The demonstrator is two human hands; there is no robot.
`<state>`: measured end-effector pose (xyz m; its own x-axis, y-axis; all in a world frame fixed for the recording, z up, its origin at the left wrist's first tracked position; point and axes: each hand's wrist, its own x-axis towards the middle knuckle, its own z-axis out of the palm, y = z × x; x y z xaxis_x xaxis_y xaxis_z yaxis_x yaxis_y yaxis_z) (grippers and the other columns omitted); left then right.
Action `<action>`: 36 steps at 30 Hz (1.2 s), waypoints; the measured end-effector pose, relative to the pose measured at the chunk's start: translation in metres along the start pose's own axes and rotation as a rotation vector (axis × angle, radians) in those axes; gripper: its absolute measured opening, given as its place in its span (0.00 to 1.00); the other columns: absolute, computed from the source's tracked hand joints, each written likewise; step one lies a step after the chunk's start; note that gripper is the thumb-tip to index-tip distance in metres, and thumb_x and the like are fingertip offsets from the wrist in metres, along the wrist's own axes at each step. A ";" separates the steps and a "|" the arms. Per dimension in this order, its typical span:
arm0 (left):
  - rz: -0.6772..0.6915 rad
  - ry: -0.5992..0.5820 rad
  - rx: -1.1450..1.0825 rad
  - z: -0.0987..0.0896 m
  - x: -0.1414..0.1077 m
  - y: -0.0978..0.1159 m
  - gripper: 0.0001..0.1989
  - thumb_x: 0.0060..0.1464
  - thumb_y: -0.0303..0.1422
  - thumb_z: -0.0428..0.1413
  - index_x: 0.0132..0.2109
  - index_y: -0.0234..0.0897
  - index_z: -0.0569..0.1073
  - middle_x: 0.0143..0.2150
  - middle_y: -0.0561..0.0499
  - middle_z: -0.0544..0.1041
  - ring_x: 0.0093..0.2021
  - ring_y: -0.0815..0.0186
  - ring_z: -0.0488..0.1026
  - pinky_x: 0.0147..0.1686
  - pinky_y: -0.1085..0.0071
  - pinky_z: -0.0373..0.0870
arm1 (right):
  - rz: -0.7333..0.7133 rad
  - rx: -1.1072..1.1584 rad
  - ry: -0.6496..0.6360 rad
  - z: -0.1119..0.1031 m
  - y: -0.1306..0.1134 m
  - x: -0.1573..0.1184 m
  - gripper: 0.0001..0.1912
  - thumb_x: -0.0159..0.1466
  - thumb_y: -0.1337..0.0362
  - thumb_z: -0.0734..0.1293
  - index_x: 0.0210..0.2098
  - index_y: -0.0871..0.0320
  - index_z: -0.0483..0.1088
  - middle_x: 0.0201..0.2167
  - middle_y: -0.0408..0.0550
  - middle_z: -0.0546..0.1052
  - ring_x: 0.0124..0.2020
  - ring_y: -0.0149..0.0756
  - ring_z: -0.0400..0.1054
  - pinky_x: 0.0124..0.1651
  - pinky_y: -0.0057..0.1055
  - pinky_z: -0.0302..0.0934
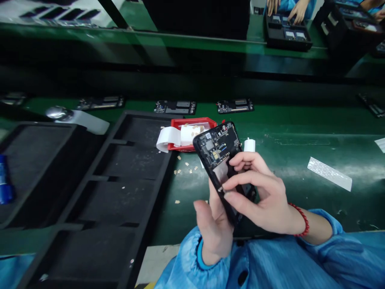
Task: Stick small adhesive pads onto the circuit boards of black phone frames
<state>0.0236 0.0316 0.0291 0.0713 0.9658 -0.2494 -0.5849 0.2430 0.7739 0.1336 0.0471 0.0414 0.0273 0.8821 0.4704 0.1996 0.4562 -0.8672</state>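
An opened phone body point(221, 146) with its circuit board showing is held up tilted over the bench. My left hand point(217, 224) supports it from below, the thumb standing off its lower left edge. Over the lower half of the phone is my right hand point(264, 192), thumb and index finger pinched at the left edge on a small pale piece point(221, 189), too small to name. Behind the phone, a red tray point(195, 147) holds a white roll point(189, 134) with small tan pieces on it.
Black compartment trays point(117, 200) stand at the left, near a white bottle point(87, 120) and blue marker point(4, 180). Opened phones point(176, 107) lie along the back. A white strip point(329, 173) lies right. Another person's hands point(297, 11) work beyond.
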 end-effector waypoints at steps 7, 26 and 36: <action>-0.147 0.062 0.091 -0.005 0.011 0.021 0.32 0.59 0.60 0.52 0.47 0.38 0.83 0.47 0.43 0.84 0.59 0.43 0.76 0.57 0.50 0.76 | 0.168 -0.120 -0.070 -0.035 -0.004 -0.023 0.38 0.68 0.70 0.69 0.73 0.46 0.54 0.59 0.52 0.74 0.55 0.37 0.73 0.54 0.33 0.74; 0.074 -0.016 0.337 -0.037 0.086 -0.019 0.41 0.59 0.59 0.52 0.66 0.31 0.61 0.30 0.48 0.81 0.23 0.65 0.74 0.25 0.71 0.66 | 0.658 -0.711 0.307 -0.242 0.166 0.110 0.18 0.72 0.56 0.67 0.54 0.61 0.71 0.51 0.53 0.76 0.48 0.40 0.75 0.50 0.41 0.73; 0.024 -0.013 0.377 -0.026 0.083 -0.019 0.23 0.54 0.48 0.62 0.48 0.33 0.76 0.27 0.48 0.80 0.21 0.68 0.74 0.24 0.73 0.65 | 0.367 -0.880 -0.368 -0.152 0.260 0.190 0.22 0.70 0.56 0.69 0.60 0.58 0.69 0.62 0.55 0.70 0.62 0.49 0.67 0.64 0.55 0.64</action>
<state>0.0194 0.1048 -0.0212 0.0726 0.9721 -0.2229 -0.2482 0.2341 0.9400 0.3399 0.3156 -0.0698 -0.0418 0.9991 -0.0082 0.8926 0.0336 -0.4497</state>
